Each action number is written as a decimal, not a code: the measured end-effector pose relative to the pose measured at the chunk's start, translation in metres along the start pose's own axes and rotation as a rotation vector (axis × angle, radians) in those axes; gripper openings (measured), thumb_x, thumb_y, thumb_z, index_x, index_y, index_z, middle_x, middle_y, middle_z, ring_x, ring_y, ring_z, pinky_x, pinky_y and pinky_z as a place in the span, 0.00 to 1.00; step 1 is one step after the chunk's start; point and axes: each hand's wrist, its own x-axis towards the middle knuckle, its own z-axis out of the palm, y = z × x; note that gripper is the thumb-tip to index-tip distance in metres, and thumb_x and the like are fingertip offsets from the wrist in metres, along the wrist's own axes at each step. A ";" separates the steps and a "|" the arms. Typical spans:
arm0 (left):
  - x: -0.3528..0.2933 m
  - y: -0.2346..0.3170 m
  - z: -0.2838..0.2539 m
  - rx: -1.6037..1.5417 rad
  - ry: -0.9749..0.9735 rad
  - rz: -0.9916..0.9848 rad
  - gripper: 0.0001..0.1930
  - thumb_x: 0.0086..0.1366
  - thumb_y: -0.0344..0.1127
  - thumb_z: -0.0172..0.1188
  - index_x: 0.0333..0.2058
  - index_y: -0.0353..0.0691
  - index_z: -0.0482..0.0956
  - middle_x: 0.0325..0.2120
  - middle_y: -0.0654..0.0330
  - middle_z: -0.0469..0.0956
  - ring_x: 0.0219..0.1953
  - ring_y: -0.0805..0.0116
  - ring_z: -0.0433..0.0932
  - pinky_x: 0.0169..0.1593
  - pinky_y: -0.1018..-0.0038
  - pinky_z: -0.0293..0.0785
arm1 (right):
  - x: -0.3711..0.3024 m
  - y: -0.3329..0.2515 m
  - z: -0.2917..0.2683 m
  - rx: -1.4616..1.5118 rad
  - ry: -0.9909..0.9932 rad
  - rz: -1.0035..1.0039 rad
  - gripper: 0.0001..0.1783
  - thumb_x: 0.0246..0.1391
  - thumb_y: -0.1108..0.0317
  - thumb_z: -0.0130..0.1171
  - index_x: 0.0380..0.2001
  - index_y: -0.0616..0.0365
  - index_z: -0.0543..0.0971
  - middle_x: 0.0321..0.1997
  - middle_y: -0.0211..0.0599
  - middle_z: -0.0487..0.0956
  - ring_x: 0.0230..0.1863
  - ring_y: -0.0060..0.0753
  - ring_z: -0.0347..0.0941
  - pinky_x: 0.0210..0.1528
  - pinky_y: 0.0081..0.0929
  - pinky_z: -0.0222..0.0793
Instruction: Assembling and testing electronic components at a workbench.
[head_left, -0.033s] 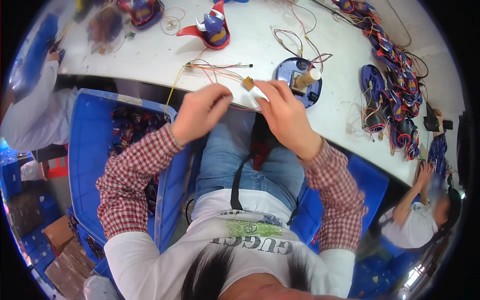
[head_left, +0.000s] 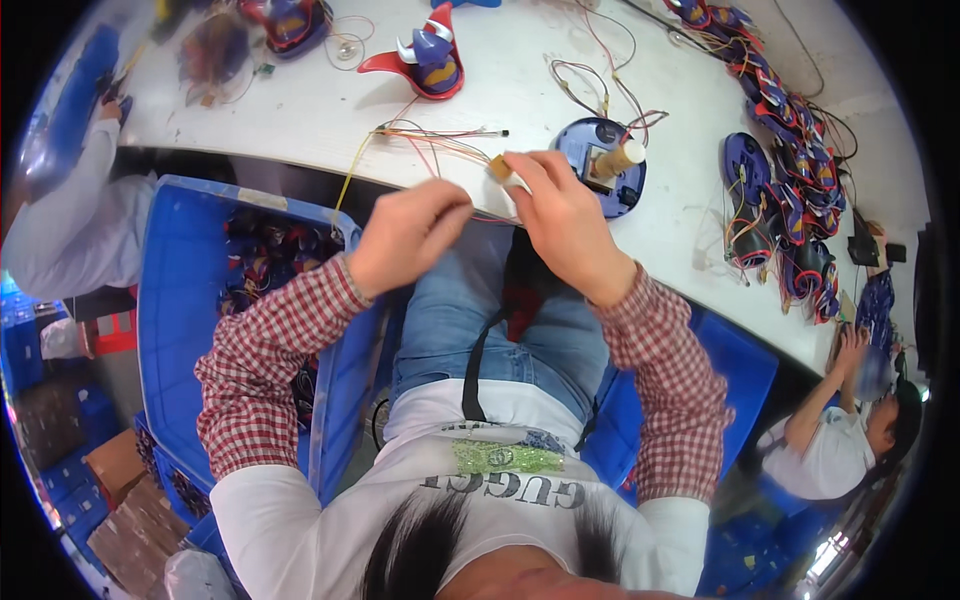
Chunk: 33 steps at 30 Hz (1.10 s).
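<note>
My left hand (head_left: 412, 238) is closed in a pinch at the table's front edge, with a thin red wire (head_left: 487, 218) running from its fingertips toward my right hand. My right hand (head_left: 568, 228) pinches a small yellow-brown circuit board (head_left: 499, 168). Thin coloured wires (head_left: 440, 140) lead from the board leftward across the table. Just beyond my right hand lies a round blue toy base (head_left: 628, 190) with a tan cylinder (head_left: 618, 158) standing on it. A red and purple toy figure with white horns (head_left: 436, 62) sits farther back, a wire trailing from it.
Many wired toy parts (head_left: 800, 190) are heaped along the table's right side. A blue crate (head_left: 180, 290) holding similar parts stands at my left, another blue bin (head_left: 715, 370) at my right. One co-worker (head_left: 825, 445) sits far right; another person's sleeve (head_left: 70, 230) is at left.
My left hand has shifted slightly right and nearer to me. The white piece seen at my right fingertips is now hidden, and the right fingers have closed in by the board.
</note>
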 end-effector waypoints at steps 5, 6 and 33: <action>-0.018 -0.014 -0.028 0.130 0.119 -0.032 0.11 0.56 0.26 0.58 0.39 0.35 0.75 0.30 0.56 0.74 0.26 0.66 0.70 0.32 0.77 0.69 | 0.024 0.003 0.025 -0.175 -0.081 0.035 0.17 0.50 0.74 0.60 0.44 0.62 0.74 0.43 0.42 0.71 0.33 0.40 0.72 0.34 0.29 0.71; -0.019 -0.021 -0.037 0.159 0.212 -0.106 0.12 0.56 0.26 0.59 0.40 0.35 0.75 0.31 0.56 0.73 0.28 0.66 0.70 0.33 0.77 0.69 | 0.026 0.003 0.026 -0.208 -0.074 0.030 0.16 0.50 0.74 0.59 0.44 0.62 0.74 0.43 0.42 0.71 0.33 0.40 0.72 0.34 0.29 0.71; 0.056 -0.104 -0.054 0.794 -0.052 0.439 0.06 0.59 0.31 0.57 0.34 0.39 0.72 0.32 0.59 0.70 0.34 0.65 0.70 0.41 0.74 0.69 | 0.037 -0.053 0.169 0.827 -0.173 0.396 0.19 0.56 0.59 0.56 0.43 0.66 0.76 0.34 0.39 0.78 0.33 0.24 0.71 0.35 0.18 0.66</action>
